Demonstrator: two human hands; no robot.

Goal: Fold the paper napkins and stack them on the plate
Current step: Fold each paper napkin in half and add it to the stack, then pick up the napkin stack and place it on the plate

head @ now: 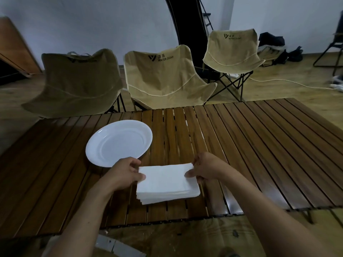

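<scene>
A: Both hands on the stack of white square paper napkins (168, 182) now, sitting on the slatted brown wooden desk (259, 145) near its front edge. Left hand (126, 173) pinches the top sheet at the far-left corner, thumb on top.

B: And the right hand (206, 168) does the same at the far-right corner, fingers curled, thumb pressing the paper. Looks like step one: picking off a top napkin to fold.

A: Agreed. The round white plastic plate (96, 145) sits just beyond-left of the stack, touching nothing, w/ no napkins on it yet.

B: So task's barely begun, imo. Next move needs a clean peel of one sheet only, then far edge brought over to near edge, corners matched.

A: Thin paper, tho. Could drag a second sheet along.
</scene>
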